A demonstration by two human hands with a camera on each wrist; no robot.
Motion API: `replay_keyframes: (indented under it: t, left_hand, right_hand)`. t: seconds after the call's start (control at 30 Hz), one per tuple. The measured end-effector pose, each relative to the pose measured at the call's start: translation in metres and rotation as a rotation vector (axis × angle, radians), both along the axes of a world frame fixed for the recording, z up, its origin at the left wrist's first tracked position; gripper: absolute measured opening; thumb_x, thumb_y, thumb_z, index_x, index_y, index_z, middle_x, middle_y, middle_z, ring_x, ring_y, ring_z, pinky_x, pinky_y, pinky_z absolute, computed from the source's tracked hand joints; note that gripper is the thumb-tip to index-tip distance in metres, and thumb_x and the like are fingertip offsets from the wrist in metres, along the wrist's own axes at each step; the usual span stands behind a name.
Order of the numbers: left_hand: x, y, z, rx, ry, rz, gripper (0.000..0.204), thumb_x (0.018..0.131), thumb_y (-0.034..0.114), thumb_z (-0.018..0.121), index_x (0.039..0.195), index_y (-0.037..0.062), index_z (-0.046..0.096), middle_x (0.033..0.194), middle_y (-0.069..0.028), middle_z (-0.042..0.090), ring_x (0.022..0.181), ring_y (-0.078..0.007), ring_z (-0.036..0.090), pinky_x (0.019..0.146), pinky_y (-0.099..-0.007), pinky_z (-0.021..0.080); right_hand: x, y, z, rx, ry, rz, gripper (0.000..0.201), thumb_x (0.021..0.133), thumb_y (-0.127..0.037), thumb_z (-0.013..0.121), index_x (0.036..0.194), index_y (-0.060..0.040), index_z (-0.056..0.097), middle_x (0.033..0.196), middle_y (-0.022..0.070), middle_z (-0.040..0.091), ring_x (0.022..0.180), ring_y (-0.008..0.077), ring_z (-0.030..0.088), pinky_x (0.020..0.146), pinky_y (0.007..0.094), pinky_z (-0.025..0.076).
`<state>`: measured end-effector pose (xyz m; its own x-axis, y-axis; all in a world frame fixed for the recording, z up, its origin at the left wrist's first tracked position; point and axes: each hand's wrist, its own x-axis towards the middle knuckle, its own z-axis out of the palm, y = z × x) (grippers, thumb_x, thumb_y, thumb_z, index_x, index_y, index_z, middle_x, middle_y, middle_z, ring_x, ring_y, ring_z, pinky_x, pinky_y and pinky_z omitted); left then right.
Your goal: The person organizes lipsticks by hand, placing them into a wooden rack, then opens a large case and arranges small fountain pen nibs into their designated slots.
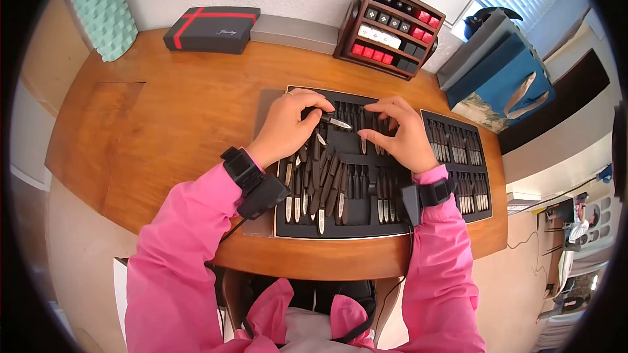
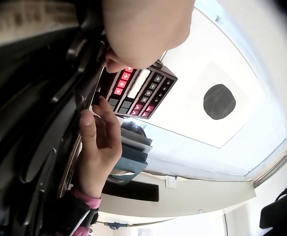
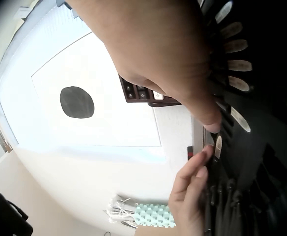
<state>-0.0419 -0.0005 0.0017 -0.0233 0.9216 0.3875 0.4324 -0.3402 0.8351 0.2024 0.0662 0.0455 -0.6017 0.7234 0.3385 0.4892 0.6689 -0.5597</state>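
Note:
A black slotted tray (image 1: 314,231) holds many dark slim pieces with pale oval ends, some in rows, others heaped loosely at its left (image 1: 320,183). The left hand (image 1: 286,124) pinches one such piece (image 1: 339,123) between thumb and fingers above the tray's upper part. Close to its right, the right hand (image 1: 404,136) has thumb and fingertips at another piece (image 1: 363,142) near the upper middle slots; the fingers are bent and apart, and contact is unclear. In the right wrist view, the left hand (image 3: 188,196) is beside a pale-ended piece (image 3: 218,147).
A second tray (image 1: 458,163) with rows of similar pieces lies at the right. Behind stand a dark gift box with red ribbon (image 1: 212,29), a wooden rack of small boxes (image 1: 392,29), a blue paper bag (image 1: 504,82) and a mint textured object (image 1: 103,10).

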Motion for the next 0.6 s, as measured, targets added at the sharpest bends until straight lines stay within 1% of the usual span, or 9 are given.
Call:
replay_keyframes:
  t: [0.07, 0.1, 0.17, 0.23, 0.3, 0.33, 0.4, 0.53, 0.6]
  left_hand:
    - [-0.0003, -0.0002, -0.0003, 0.002, 0.007, -0.007, 0.020, 0.092, -0.001, 0.062, 0.105, 0.0057, 0.075, 0.113, -0.0117, 0.070, 0.111, -0.0251, 0.064, 0.096, -0.0349, 0.048]
    - [-0.0003, 0.0006, -0.0005, 0.014, 0.012, -0.007, 0.020, 0.092, -0.001, 0.062, 0.105, 0.0061, 0.075, 0.114, -0.0118, 0.070, 0.112, -0.0252, 0.063, 0.097, -0.0349, 0.048]
    - [-0.0008, 0.0013, -0.0012, 0.021, 0.015, -0.015, 0.021, 0.092, -0.001, 0.062, 0.106, 0.0061, 0.075, 0.114, -0.0119, 0.070, 0.112, -0.0251, 0.063, 0.097, -0.0348, 0.048]
    - [-0.0016, 0.0021, -0.0032, 0.028, 0.020, -0.016, 0.021, 0.092, -0.001, 0.062, 0.106, 0.0062, 0.075, 0.113, -0.0120, 0.070, 0.112, -0.0251, 0.063, 0.097, -0.0348, 0.048]
    - [-0.0012, 0.0045, -0.0071, 0.118, 0.033, -0.009, 0.018, 0.090, 0.000, 0.061, 0.102, 0.0054, 0.074, 0.106, -0.0097, 0.072, 0.104, -0.0263, 0.064, 0.084, -0.0372, 0.051]
    - [-0.0011, 0.0045, -0.0069, 0.118, 0.034, -0.010, 0.018, 0.090, 0.000, 0.061, 0.102, 0.0054, 0.074, 0.106, -0.0097, 0.072, 0.104, -0.0263, 0.064, 0.084, -0.0372, 0.051]
    - [-0.0008, 0.0040, -0.0070, 0.104, 0.011, -0.008, 0.019, 0.090, 0.000, 0.061, 0.103, 0.0055, 0.074, 0.106, -0.0109, 0.072, 0.105, -0.0266, 0.065, 0.084, -0.0371, 0.051]
    - [-0.0013, 0.0041, -0.0064, 0.101, 0.018, -0.012, 0.019, 0.090, 0.000, 0.061, 0.103, 0.0056, 0.074, 0.106, -0.0117, 0.071, 0.104, -0.0270, 0.065, 0.085, -0.0372, 0.051]
    - [-0.0017, 0.0025, -0.0023, 0.017, 0.021, -0.018, 0.022, 0.092, -0.002, 0.061, 0.106, 0.0057, 0.075, 0.114, -0.0127, 0.070, 0.115, -0.0260, 0.063, 0.099, -0.0356, 0.047]
  right_hand:
    - [0.0046, 0.0006, -0.0007, 0.301, -0.059, 0.115, 0.045, 0.071, -0.018, 0.089, 0.111, -0.0039, 0.073, 0.111, 0.0092, 0.067, 0.100, 0.0290, 0.062, 0.091, 0.0384, 0.050]
    - [0.0058, -0.0008, 0.0003, 0.297, -0.060, 0.109, 0.045, 0.071, -0.018, 0.089, 0.111, -0.0039, 0.073, 0.111, 0.0092, 0.067, 0.100, 0.0290, 0.062, 0.091, 0.0384, 0.050]
    - [0.0042, -0.0030, 0.0023, 0.238, -0.059, 0.124, 0.041, 0.070, -0.018, 0.088, 0.106, -0.0040, 0.074, 0.116, 0.0100, 0.069, 0.111, 0.0330, 0.059, 0.099, 0.0413, 0.047]
    - [0.0051, -0.0015, 0.0022, 0.227, -0.070, 0.154, 0.041, 0.071, -0.018, 0.088, 0.107, -0.0044, 0.074, 0.116, 0.0107, 0.070, 0.112, 0.0330, 0.060, 0.099, 0.0414, 0.047]
    - [0.0056, -0.0024, 0.0027, 0.219, -0.080, 0.182, 0.041, 0.071, -0.017, 0.088, 0.107, -0.0047, 0.073, 0.115, 0.0114, 0.070, 0.112, 0.0330, 0.060, 0.099, 0.0416, 0.048]
    - [0.0058, -0.0045, 0.0032, 0.206, -0.107, 0.148, 0.043, 0.071, -0.017, 0.088, 0.109, -0.0053, 0.073, 0.116, 0.0102, 0.070, 0.113, 0.0315, 0.060, 0.099, 0.0414, 0.048]
    - [0.0055, -0.0065, 0.0047, 0.192, -0.134, 0.110, 0.045, 0.071, -0.016, 0.088, 0.112, -0.0059, 0.072, 0.117, 0.0089, 0.070, 0.115, 0.0300, 0.061, 0.100, 0.0411, 0.048]
    - [0.0027, -0.0061, 0.0079, 0.106, -0.101, 0.126, 0.048, 0.070, -0.016, 0.088, 0.110, -0.0047, 0.064, 0.108, 0.0108, 0.070, 0.109, 0.0324, 0.062, 0.095, 0.0416, 0.049]
    - [0.0021, -0.0063, 0.0084, 0.097, -0.108, 0.127, 0.049, 0.070, -0.016, 0.088, 0.110, -0.0044, 0.062, 0.107, 0.0105, 0.070, 0.108, 0.0322, 0.063, 0.094, 0.0412, 0.049]
